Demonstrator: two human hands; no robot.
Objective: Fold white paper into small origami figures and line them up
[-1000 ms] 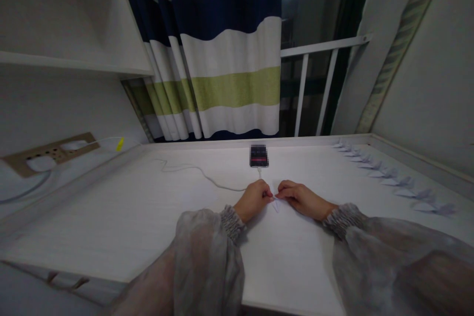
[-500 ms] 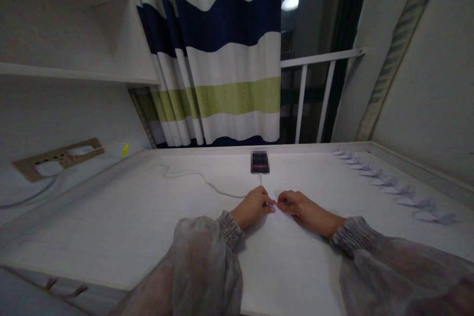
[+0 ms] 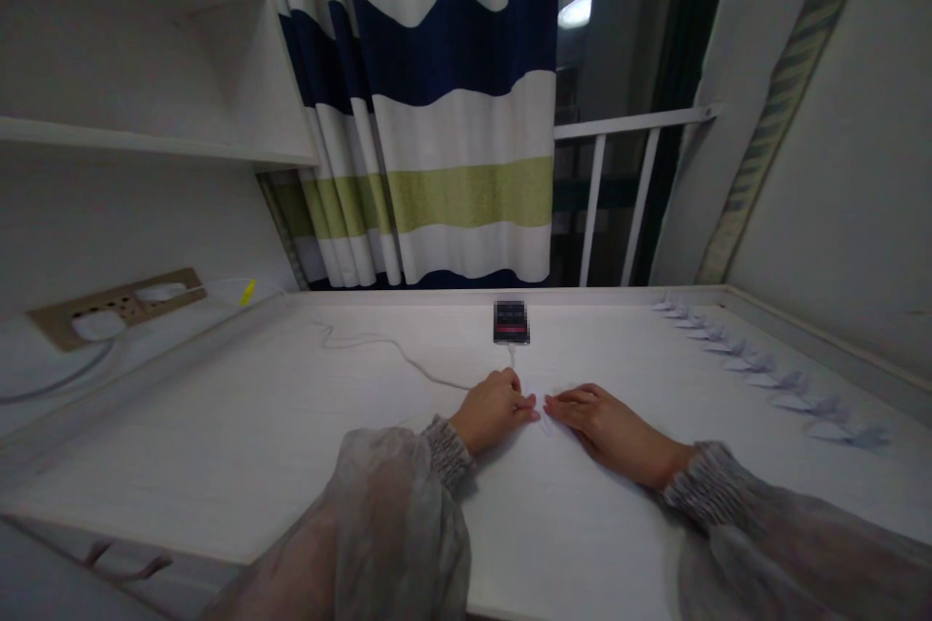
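A small piece of folded white paper (image 3: 546,425) lies between my hands, mostly covered by fingers and pale against the white desk. My left hand (image 3: 493,410) is closed, thumb and fingertips pinching its left side. From the right, my right hand (image 3: 598,422) meets the paper with its fingers pressed together and lengthened, the tips at its upper right edge. Just beyond my hands a phone (image 3: 511,322) with a blurred screen leans near the back edge, a white cable running from its lower end.
Several folded paper cranes (image 3: 761,371) stand in a slanting row along the right side of the white desk (image 3: 240,446). The white cable (image 3: 408,359) winds leftward across the top. A socket strip (image 3: 120,308) with plugs is on the left wall, below a shelf (image 3: 152,144).
My right hand has gone from a curled pinch to straighter fingers, shifting slightly down and right. My left hand stays at the paper. The view has tilted slightly.
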